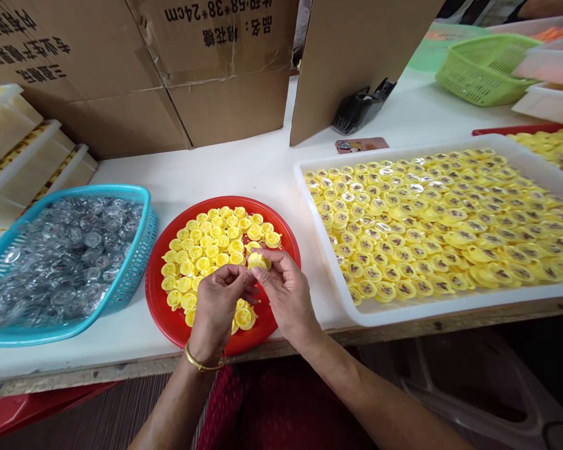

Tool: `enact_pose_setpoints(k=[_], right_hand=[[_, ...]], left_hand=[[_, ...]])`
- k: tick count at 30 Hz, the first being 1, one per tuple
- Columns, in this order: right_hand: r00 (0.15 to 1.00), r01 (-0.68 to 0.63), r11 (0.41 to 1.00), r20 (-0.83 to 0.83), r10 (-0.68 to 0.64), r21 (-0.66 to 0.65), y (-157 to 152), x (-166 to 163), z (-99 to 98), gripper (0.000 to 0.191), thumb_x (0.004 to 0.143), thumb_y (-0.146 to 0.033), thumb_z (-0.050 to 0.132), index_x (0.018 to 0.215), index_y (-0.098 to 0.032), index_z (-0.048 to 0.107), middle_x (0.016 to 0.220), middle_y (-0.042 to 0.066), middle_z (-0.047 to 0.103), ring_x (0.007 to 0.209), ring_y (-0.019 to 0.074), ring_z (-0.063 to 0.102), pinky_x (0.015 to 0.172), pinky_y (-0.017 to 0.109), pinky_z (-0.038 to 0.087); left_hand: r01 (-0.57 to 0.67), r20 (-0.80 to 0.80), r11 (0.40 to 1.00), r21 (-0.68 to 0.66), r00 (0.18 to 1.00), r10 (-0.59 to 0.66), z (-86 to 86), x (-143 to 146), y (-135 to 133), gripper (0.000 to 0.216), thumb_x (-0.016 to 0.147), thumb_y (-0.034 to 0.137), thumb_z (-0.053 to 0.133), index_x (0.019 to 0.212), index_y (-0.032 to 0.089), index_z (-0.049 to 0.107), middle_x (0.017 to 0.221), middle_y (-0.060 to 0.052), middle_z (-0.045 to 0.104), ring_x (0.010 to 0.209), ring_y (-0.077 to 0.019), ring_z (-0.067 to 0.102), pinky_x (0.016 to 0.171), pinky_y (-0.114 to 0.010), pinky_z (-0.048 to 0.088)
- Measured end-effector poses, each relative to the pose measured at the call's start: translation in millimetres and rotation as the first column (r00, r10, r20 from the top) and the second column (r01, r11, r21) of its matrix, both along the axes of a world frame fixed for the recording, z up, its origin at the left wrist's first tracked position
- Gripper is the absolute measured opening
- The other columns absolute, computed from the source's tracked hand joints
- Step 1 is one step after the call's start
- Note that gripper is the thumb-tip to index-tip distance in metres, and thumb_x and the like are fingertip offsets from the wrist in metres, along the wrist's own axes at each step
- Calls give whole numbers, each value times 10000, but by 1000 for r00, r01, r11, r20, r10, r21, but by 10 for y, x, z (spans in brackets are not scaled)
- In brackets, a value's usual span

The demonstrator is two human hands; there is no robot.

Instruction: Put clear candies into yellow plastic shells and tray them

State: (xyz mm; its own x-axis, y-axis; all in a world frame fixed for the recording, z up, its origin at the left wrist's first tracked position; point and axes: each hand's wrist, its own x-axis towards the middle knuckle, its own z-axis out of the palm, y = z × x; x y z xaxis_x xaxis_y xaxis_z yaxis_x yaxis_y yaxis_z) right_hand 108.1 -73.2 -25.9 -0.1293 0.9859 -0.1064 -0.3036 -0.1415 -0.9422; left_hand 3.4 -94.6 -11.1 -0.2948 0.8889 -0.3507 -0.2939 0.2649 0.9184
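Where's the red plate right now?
In the head view, the red plate sits near the centre, beneath the person's left hand and right hand, between the blue basket on its left and the white tray on its right.

The plate (289, 234) looks smooth plastic, the bangle (197, 364) shiny metal, the cardboard (234, 112) matt.

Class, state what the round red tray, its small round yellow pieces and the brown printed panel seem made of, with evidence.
Round red tray: probably plastic, glossy, with a smooth rim. Small round yellow pieces: likely plastic, shiny, with uniform moulded shapes. Brown printed panel: apparently cardboard, matte, creased.
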Motion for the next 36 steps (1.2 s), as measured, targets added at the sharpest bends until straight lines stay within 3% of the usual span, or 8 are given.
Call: enact_pose_setpoints(k=[17, 36], right_hand=[[995, 7, 1000, 103, -8, 19, -4, 60, -32, 246, 805, -377, 660, 983, -215, 612, 965, 45, 690, 900, 190, 646, 797, 330, 524], [998, 5, 999, -59, -7, -45, 12, 54, -16, 156, 776, -309, 696, 881, -225, 616, 891, 18, 706, 841, 165, 663, 788, 309, 519]], left_hand=[[50, -99, 999, -10, 994, -51, -11, -17, -12, 294, 642, 362, 800, 677, 112, 649, 578, -15, 644, 487, -107, 582, 454, -195, 490], [93, -123, 995, -32, 988, -96, 97, 18, -45, 324, 629, 401, 799, 639, 120, 637, 528, -15, 628, 421, -111, 571, 419, -200, 477]])
